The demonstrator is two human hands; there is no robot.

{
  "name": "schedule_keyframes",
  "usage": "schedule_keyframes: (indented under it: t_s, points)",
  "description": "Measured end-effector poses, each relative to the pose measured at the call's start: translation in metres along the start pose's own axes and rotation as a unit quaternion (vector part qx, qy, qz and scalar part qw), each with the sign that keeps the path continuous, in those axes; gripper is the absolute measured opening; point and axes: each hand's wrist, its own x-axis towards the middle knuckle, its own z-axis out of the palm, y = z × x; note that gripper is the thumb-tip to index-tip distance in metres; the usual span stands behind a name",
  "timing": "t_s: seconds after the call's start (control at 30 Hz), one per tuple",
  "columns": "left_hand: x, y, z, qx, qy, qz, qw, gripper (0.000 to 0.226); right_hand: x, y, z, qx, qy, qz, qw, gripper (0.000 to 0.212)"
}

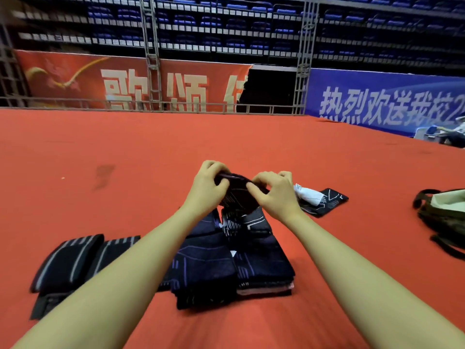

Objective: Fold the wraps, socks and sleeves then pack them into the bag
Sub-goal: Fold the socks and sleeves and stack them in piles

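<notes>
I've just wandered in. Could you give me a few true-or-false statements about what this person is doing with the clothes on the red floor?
1. Both hands, left hand and right hand, hold one dark sock. True.
2. The bag lies at the left. False: it lies at the far right.
3. A pile of folded dark pieces lies below the hands. True.
4. The striped wraps are in the bag. False: they lie on the floor, left.

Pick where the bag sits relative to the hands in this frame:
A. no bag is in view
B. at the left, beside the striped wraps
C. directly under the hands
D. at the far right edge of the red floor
D: the bag lies at the right edge, well away from the left hand and right hand, which hold a dark garment.
</notes>
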Motion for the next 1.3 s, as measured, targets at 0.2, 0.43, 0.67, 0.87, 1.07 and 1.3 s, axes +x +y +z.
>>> schedule_keyframes:
  t_s: [0.2, 0.43, 0.67, 0.87, 1.07, 1.3]
  points:
    - [-0.053, -0.023, -0.024, -0.049, 0.09, -0.071, 0.992, 0.016, -0.033, -0.021, 0.033, 0.117, -0.102, 0.093, 0.984, 0.05]
    - [-0.07, -0.04, -0.043, -0.004, 0.026, -0.112, 0.993, 0.016, -0.058, -0.019, 0.06, 0.015, -0.359, 0.127, 0.925, 0.038]
    - [-0.054, -0.058, -0.024, 0.11, 0.012, -0.138, 0.984, 0.015, -0.053, -0.017, 0.055, 0.22, -0.237, 0.175, 0.93, 0.042]
    - [-0.027, -0.061, -0.007, 0.196, 0.005, -0.156, 0.968, 0.022, -0.034, -0.013, 0.066, 0.113, -0.163, 0.172, 0.965, 0.016]
    - [-0.015, -0.08, 0.018, 0.178, -0.079, -0.275, 0.941, 0.038, -0.018, 0.003, 0.083, 0.036, -0.087, 0.294, 0.951, 0.019]
    - [-0.016, -0.093, 0.036, 0.225, -0.084, -0.245, 0.939, 0.025, -0.013, 0.037, 0.105, -0.086, -0.172, 0.297, 0.935, 0.028]
